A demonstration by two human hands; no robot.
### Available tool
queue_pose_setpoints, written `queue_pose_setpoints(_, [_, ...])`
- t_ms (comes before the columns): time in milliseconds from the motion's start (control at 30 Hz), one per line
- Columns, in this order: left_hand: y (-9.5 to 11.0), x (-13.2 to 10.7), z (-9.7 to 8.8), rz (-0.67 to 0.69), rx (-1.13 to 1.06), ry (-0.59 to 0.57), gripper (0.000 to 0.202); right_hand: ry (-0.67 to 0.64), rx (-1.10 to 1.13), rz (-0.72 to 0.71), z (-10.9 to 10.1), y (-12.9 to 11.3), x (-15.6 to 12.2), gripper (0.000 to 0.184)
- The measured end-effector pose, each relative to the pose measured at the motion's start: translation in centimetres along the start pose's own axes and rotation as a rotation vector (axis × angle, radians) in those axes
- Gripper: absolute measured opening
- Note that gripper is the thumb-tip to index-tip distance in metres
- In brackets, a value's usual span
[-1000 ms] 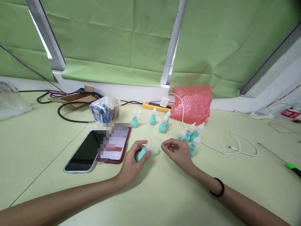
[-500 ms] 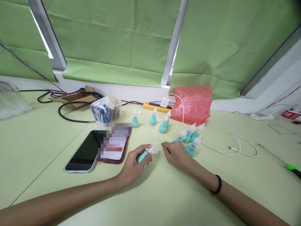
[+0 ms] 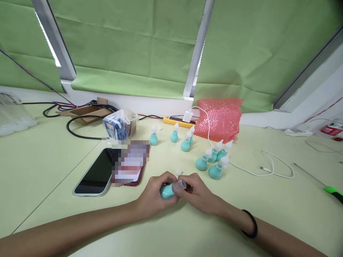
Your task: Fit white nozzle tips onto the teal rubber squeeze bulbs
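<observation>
My left hand [image 3: 154, 194] grips a small teal bulb bottle [image 3: 167, 191] lying sideways just above the pale green table [image 3: 268, 210]. My right hand [image 3: 199, 192] meets it from the right, fingers pinched on the bottle's clear nozzle end [image 3: 180, 185]. A small white cap [image 3: 178, 172] lies on the table just beyond my hands. Several more teal bottles with white tips stand behind: a cluster at the right [image 3: 214, 162] and others farther back [image 3: 174, 136].
Two phones [image 3: 112, 167] lie left of my hands. A pink bubble-wrap bag [image 3: 221, 119], a yellow power strip [image 3: 178, 121], a white cable [image 3: 265, 167], a plastic bag [image 3: 119, 126], a cardboard box with black cables [image 3: 84, 112] and a green-handled tool [image 3: 332, 191] are around.
Both hands drew nearer to me and came together. My right hand, apart from the bottle before, now pinches its nozzle end. The white cap stayed on the table.
</observation>
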State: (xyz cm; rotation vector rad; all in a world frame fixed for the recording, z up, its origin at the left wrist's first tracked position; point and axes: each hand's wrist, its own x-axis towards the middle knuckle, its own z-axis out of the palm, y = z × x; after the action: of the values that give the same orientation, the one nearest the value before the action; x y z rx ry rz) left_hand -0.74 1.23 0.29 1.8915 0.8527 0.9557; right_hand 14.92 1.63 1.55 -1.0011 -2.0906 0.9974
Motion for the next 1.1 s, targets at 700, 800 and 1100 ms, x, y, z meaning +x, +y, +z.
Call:
queue_pose_setpoints(700, [-0.4,-0.4,-0.6,0.268,0.328,-0.248,0.023,-0.164,0.591,0.279,0.2,1.0,0.5,0.036])
queue_pose_setpoints(800, [-0.8,-0.7,-0.4,0.567,0.395,-0.288,0.030,-0.099,0.618,0.290,-0.3,1.4,0.8,0.035])
queue_pose_setpoints(1100, [-0.5,0.6,-2.0,0.330,0.557,0.120,0.028,0.144,-0.068,0.093,-1.1,1.2,1.0,0.035])
